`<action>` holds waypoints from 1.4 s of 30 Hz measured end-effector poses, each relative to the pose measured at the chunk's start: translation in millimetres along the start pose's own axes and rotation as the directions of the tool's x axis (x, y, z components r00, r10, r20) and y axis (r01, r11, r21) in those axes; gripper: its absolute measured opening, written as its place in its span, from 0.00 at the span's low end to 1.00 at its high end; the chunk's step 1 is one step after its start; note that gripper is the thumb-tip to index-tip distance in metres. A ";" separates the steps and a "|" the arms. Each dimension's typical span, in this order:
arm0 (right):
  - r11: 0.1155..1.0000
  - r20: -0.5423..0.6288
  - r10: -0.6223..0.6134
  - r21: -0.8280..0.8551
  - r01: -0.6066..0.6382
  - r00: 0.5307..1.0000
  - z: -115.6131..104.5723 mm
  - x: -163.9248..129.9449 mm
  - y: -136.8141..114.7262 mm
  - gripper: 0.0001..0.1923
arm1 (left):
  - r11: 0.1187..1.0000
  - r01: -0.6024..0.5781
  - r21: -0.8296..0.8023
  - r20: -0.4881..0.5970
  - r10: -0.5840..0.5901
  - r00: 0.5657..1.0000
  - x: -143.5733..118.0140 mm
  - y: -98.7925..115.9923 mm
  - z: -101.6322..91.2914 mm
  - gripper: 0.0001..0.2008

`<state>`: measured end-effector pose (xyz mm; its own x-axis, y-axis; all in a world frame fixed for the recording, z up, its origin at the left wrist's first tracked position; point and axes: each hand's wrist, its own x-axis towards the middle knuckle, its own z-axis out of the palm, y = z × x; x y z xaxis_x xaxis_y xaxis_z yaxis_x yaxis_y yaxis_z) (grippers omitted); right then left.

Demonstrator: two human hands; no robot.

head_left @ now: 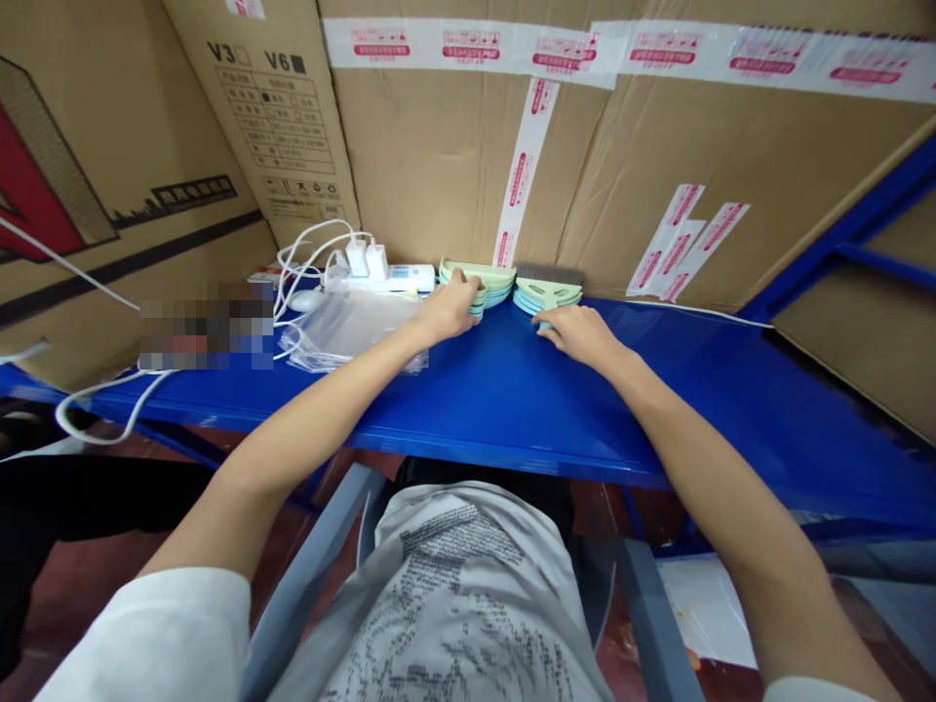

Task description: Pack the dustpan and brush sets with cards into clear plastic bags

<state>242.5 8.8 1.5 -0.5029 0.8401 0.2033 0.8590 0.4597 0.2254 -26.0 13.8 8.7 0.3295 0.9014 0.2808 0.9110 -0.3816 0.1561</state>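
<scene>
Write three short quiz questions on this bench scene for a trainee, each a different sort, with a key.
1. True or false: the left hand rests on the left stack of green pieces.
2. Which lies nearest the clear bags? A. power strip B. right stack C. right hand
3. Fill in: both stacks sit on a ___ table.

Key: 1 true; 2 A; 3 blue

Both bare arms stretch forward, nearly straight, converging toward the far middle. The left hand [449, 307] lies palm down, fingers curled over at the tips. The right hand [577, 334] lies flat, palm down, fingers pointing left, just apart.
</scene>
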 end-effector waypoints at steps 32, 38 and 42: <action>0.998 -0.226 0.064 0.020 -0.061 0.972 0.0 1.6 -1.3 0.19 | 0.999 0.019 0.033 -0.006 -0.019 1.000 -6.7 8.2 -5.1 0.28; 0.998 -0.338 0.064 0.048 -0.051 0.939 -0.4 0.5 0.7 0.20 | 0.997 0.081 0.008 -0.130 -0.080 0.988 -6.3 14.7 -21.5 0.26; 0.995 -0.503 0.097 0.080 -0.066 0.859 -7.3 -5.9 6.4 0.22 | 0.984 0.177 0.005 -0.226 -0.171 0.959 -21.3 9.1 -53.6 0.27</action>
<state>250.3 4.7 8.7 -0.3965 0.6212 0.6760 0.8953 0.4246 0.1349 -38.0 -19.8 54.8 0.1038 0.8838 0.4561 0.9563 -0.2148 0.1986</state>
